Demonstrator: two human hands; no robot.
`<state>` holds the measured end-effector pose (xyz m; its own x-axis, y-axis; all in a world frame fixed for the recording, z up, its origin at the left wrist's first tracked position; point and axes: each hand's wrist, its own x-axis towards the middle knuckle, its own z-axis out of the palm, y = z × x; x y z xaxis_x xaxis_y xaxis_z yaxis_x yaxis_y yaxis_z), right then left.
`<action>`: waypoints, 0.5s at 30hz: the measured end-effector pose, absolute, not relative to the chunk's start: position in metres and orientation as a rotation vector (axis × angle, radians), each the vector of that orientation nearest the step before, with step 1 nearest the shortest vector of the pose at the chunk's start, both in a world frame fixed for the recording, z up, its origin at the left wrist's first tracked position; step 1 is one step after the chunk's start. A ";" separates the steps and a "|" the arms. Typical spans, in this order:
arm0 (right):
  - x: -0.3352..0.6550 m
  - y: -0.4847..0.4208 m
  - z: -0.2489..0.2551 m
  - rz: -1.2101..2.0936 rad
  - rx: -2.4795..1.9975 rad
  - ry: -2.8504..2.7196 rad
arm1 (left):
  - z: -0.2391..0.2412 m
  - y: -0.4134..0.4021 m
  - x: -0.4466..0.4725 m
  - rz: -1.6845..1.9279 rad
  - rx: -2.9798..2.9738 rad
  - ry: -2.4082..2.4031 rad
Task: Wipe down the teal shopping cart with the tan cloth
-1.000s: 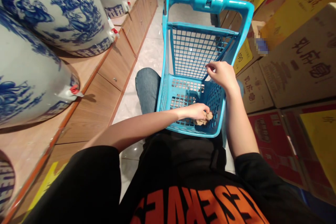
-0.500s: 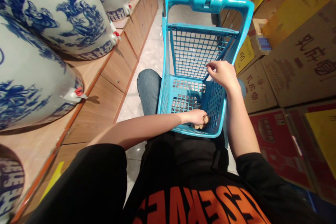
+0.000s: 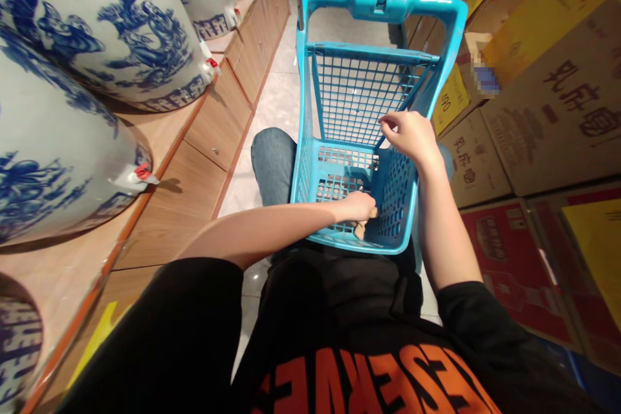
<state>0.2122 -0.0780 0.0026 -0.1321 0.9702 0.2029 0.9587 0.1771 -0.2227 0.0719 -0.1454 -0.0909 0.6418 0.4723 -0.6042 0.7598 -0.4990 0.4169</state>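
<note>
A blue plastic shopping basket [image 3: 301, 110] with a long handle frame stands between my knees. My left hand [image 3: 358, 206] reaches down inside it, fingers closed round a knobbly tan piece that looks like ginger root [image 3: 359, 229]. Part of the root pokes out below and to the right of the hand; my fingers hide the rest. My right hand [image 3: 410, 132] is bent over the basket's right side, its fingers loosely curled with nothing visible in them. The right forearm lies along the basket's outer right wall.
Large blue-and-white ceramic jars [image 3: 150, 32] with red-tapped spouts line a wooden counter [image 3: 194, 162] on the left. Stacked cardboard boxes [image 3: 557, 97] with yellow price signs [image 3: 451, 100] crowd the right. Pale tiled floor [image 3: 274, 87] lies between, and jeans-clad knees [image 3: 274, 165] flank the basket.
My left hand has shifted slightly left and up inside the basket, and the ginger root has turned in its grasp. The right hand has stayed put.
</note>
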 end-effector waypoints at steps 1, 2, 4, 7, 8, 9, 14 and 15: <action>0.212 -0.078 0.003 0.052 -1.840 -2.162 | -0.092 -0.145 0.076 -0.545 2.176 0.958; 0.212 -0.079 0.003 0.052 -1.840 -2.165 | -0.093 -0.146 0.079 -0.525 2.162 0.969; 0.212 -0.079 0.003 0.053 -1.836 -2.169 | -0.098 -0.149 0.082 -0.473 2.094 0.990; 0.212 -0.078 0.003 0.056 -1.835 -2.159 | -0.105 -0.154 0.080 -0.492 1.912 0.943; 0.212 -0.078 0.002 0.057 -1.837 -2.152 | -0.107 -0.155 0.079 -0.527 1.865 0.910; 0.212 -0.078 0.002 0.060 -1.839 -2.146 | -0.109 -0.154 0.078 -0.560 1.831 0.880; 0.213 -0.078 0.003 0.092 -1.827 -2.142 | -0.103 -0.143 0.081 -0.640 1.724 0.761; 0.213 -0.078 0.004 0.099 -1.824 -2.142 | -0.100 -0.140 0.082 -0.651 1.697 0.740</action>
